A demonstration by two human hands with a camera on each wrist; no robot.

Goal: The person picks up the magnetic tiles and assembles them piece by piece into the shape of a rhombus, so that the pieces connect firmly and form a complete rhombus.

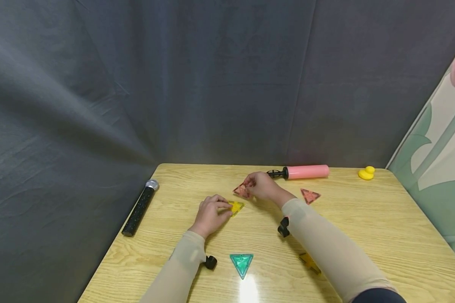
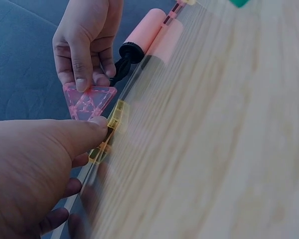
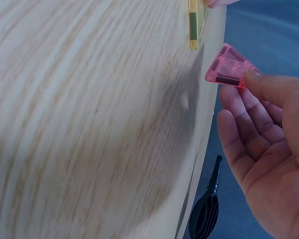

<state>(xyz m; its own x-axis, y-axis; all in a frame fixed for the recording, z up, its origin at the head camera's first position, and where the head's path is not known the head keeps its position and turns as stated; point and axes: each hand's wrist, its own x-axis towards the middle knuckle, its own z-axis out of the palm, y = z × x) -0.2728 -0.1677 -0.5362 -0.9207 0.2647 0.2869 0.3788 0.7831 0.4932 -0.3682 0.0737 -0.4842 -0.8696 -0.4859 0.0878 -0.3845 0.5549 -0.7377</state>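
My right hand (image 1: 263, 186) pinches a translucent pink triangular magnetic tile (image 1: 241, 191) by one corner, between thumb and fingers. In the right wrist view this pink tile (image 3: 231, 67) is held up off the wood. My left hand (image 1: 211, 213) pinches the edge of a yellow triangular magnetic tile (image 1: 236, 207), low at the tabletop. The left wrist view shows the thumb on the yellow tile (image 2: 117, 117), with the pink tile (image 2: 88, 101) just beyond it. Whether the two tiles touch I cannot tell. A green triangular tile (image 1: 242, 264) lies nearer the front.
Another pink tile (image 1: 309, 195) lies right of my right hand, and a yellow tile (image 1: 309, 263) is partly under the right forearm. A pink hand pump (image 1: 307, 171) and a yellow rubber duck (image 1: 366, 173) sit along the back edge of the table (image 1: 383, 219). A black microphone (image 1: 139, 210) lies at left.
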